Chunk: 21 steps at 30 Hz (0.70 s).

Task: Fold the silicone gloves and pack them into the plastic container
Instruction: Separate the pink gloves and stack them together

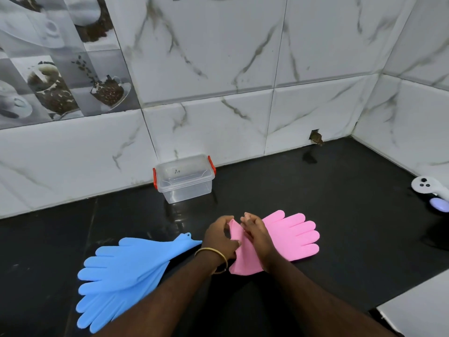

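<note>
Both hands on pink glove [289,235], cuff end. L hand [220,235] pinches cuff edge, fingers curled; R hand [255,231] likewise, lifting fold. Glove long axis runs left-right, fingers pointing right, flat on black counter [340,190]. Plastic container [184,178]: lid off, nothing inside, straight ahead by wall, slightly nearer L hand. Count: pink 1 visible; blue gloves [126,271] approx. 2, stacked, unfolded, left of hands; container 1.

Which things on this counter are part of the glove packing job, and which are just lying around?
Job: pink gloves, gripped by left hand and right hand; blue gloves; container, open.
Lying about: white controller; lilac object beside it.
</note>
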### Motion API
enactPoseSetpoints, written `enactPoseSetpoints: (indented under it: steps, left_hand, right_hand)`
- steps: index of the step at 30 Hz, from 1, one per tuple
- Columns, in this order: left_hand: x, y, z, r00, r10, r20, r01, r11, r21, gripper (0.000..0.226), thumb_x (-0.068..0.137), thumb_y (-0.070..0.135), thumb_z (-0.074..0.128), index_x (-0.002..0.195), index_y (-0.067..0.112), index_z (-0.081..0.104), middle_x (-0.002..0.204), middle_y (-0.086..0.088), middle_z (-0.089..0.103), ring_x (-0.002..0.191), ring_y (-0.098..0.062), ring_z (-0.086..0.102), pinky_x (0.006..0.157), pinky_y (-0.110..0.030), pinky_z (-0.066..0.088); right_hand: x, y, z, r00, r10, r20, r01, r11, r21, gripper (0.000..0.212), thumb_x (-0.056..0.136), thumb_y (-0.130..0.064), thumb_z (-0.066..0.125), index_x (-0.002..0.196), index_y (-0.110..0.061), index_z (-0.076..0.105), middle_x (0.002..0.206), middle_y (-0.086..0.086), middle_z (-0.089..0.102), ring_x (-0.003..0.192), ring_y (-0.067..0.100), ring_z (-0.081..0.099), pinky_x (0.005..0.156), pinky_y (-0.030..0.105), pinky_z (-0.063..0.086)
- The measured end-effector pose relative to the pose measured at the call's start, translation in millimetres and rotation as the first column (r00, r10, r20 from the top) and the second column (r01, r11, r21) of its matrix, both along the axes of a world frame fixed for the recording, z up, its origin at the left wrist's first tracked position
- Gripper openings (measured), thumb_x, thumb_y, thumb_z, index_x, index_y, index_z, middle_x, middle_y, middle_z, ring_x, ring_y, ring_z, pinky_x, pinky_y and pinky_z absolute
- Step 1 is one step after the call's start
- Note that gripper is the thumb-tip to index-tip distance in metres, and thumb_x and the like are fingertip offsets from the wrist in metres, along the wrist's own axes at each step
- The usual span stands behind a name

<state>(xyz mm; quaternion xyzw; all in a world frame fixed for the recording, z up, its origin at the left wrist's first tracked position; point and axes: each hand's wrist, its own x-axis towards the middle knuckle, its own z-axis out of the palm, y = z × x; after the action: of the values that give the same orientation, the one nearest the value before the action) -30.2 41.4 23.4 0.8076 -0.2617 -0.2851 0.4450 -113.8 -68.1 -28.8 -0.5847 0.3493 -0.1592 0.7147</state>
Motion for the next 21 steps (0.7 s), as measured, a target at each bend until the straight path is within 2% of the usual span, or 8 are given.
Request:
enactPoseSetpoints:
  steps: [3, 5, 7, 10, 12, 14, 18, 21]
  left_hand:
    - [-13, -29, 20, 0.972, 0.056, -0.226, -0.08, 0.992, -0.098, 0.075, 0.073, -0.009, 0.067, 0.135, 0.027, 0.043, 0.117, -0.004, 0.061, 0.1, -0.027, 0.065, 0.072, -0.046, 0.062]
    - [-21, -54, 29, 0.916, 0.093, -0.39, -0.147, 0.983, -0.113, 0.083, 0.073, -0.016, 0.064, 0.139, 0.024, 0.036, 0.12, -0.011, 0.059, 0.101, -0.035, 0.066, 0.067, -0.049, 0.061]
    - [-30, -77, 33, 0.881, 0.125, -0.456, -0.178, 0.981, -0.074, 0.088, 0.072, -0.019, 0.063, 0.143, 0.022, 0.03, 0.127, -0.015, 0.053, 0.099, -0.037, 0.065, 0.065, -0.049, 0.061]
    - [-39, -103, 30, 0.875, 0.166, -0.455, -0.182, 0.983, 0.009, 0.092, 0.07, -0.015, 0.068, 0.145, 0.018, 0.025, 0.131, -0.017, 0.049, 0.102, -0.038, 0.063, 0.067, -0.045, 0.062]
    - [-48, -121, 24, 0.906, 0.195, -0.376, -0.177, 0.981, 0.083, 0.092, 0.07, -0.008, 0.075, 0.145, 0.011, 0.025, 0.129, -0.016, 0.051, 0.102, -0.03, 0.062, 0.062, -0.034, 0.058]
    - [-55, -132, 17, 0.904, 0.234, -0.359, -0.199, 0.971, 0.133, 0.086, 0.072, -0.006, 0.075, 0.142, 0.01, 0.027, 0.115, -0.015, 0.057, 0.089, -0.025, 0.067, 0.053, -0.03, 0.055]
    - [-65, -149, 6, 0.841, 0.288, -0.459, -0.244, 0.958, 0.153, 0.065, 0.074, -0.008, 0.07, 0.113, 0.023, 0.028, 0.098, -0.022, 0.064, 0.078, -0.032, 0.072, 0.063, -0.046, 0.062]
    - [-70, -157, -1, 0.852, 0.312, -0.42, -0.261, 0.949, 0.176, 0.075, 0.07, -0.011, 0.069, 0.127, 0.019, 0.031, 0.108, -0.026, 0.06, 0.077, -0.038, 0.071, 0.066, -0.052, 0.061]
  right_hand:
    - [-9, -11, 21, 0.997, 0.002, 0.071, -0.015, 0.983, 0.182, 0.044, 0.093, -0.056, 0.051, 0.125, -0.026, 0.058, 0.117, 0.003, 0.072, 0.106, 0.021, 0.07, 0.082, 0.037, 0.058]
    - [-21, -24, 36, 0.996, 0.021, 0.083, -0.034, 0.986, 0.16, 0.051, 0.088, -0.064, 0.052, 0.121, -0.026, 0.063, 0.113, 0.003, 0.074, 0.102, 0.02, 0.072, 0.076, 0.033, 0.059]
    - [-40, -41, 47, 0.994, 0.058, 0.097, -0.065, 0.995, 0.078, 0.052, 0.082, -0.071, 0.054, 0.115, -0.034, 0.067, 0.114, -0.002, 0.074, 0.103, 0.017, 0.071, 0.081, 0.034, 0.058]
    - [-69, -63, 58, 0.98, 0.186, 0.063, -0.182, 0.981, -0.061, 0.034, 0.083, -0.059, 0.06, 0.113, -0.044, 0.064, 0.113, -0.01, 0.072, 0.103, 0.012, 0.07, 0.078, 0.028, 0.058]
    - [-85, -82, 57, 0.961, 0.275, 0.034, -0.268, 0.953, -0.143, 0.051, 0.075, -0.046, 0.075, 0.122, -0.04, 0.057, 0.118, -0.011, 0.068, 0.101, 0.01, 0.07, 0.073, 0.02, 0.056]
    - [-95, -96, 52, 0.933, 0.355, -0.053, -0.358, 0.908, -0.216, 0.076, 0.065, -0.04, 0.085, 0.131, -0.037, 0.047, 0.128, -0.01, 0.059, 0.104, 0.013, 0.068, 0.078, 0.023, 0.056]
    - [-107, -113, 37, 0.841, 0.461, -0.283, -0.538, 0.77, -0.343, 0.105, 0.058, -0.047, 0.089, 0.145, -0.044, 0.029, 0.131, -0.023, 0.049, 0.115, 0.001, 0.058, 0.09, 0.018, 0.05]
    - [-109, -119, 27, 0.833, 0.456, -0.312, -0.55, 0.742, -0.384, 0.092, 0.075, -0.034, 0.079, 0.149, -0.038, 0.024, 0.125, -0.026, 0.048, 0.104, -0.011, 0.057, 0.079, 0.004, 0.046]
